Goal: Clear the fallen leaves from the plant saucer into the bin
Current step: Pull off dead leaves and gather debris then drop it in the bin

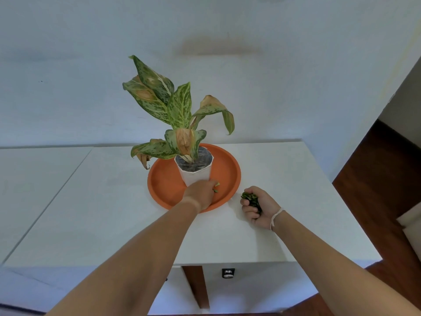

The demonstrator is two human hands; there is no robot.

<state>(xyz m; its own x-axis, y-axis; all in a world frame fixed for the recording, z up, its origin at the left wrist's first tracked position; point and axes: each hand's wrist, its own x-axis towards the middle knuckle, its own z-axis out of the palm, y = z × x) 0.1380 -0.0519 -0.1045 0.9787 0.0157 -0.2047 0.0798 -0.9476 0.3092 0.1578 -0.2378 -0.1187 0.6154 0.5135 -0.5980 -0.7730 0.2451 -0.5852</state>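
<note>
An orange saucer [230, 172] sits on a white cabinet top, with a white pot [196, 175] and a spotted green plant [177, 110] standing in it. My left hand [201, 193] reaches into the saucer just in front of the pot, its fingers curled round small green leaf pieces [216, 187] that stick out at the fingertips. My right hand [258, 208] rests on the cabinet top to the right of the saucer and grips a bunch of dark green leaves [249, 198]. No bin is in view.
The white cabinet top [114, 213] runs left and toward me; its front edge is near, with a drawer knob [228, 273] below. Dark wood floor [376, 179] lies to the right. A wall stands close behind the plant.
</note>
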